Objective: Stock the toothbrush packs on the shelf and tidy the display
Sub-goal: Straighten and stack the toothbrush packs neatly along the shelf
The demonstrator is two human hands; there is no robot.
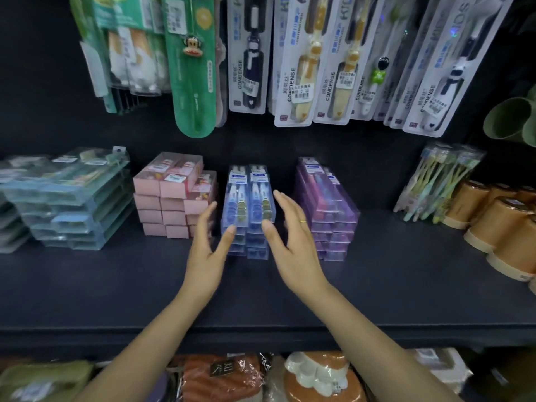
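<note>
Flanking two blue stacks: two open hands.

Blue packs between pink boxes and purple packs on black shelf.

Glossy clear plastic boxes of blue toothbrush packs sit on a matt black shelf beside smooth pink cardboard cartons.

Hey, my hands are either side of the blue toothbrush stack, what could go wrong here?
1. The blue stack looks uneven lower down, so squeezing it between your left hand and right hand may topple packs.
2. The pink boxes and purple stack sit close by, so your knuckles might nudge them.
</note>
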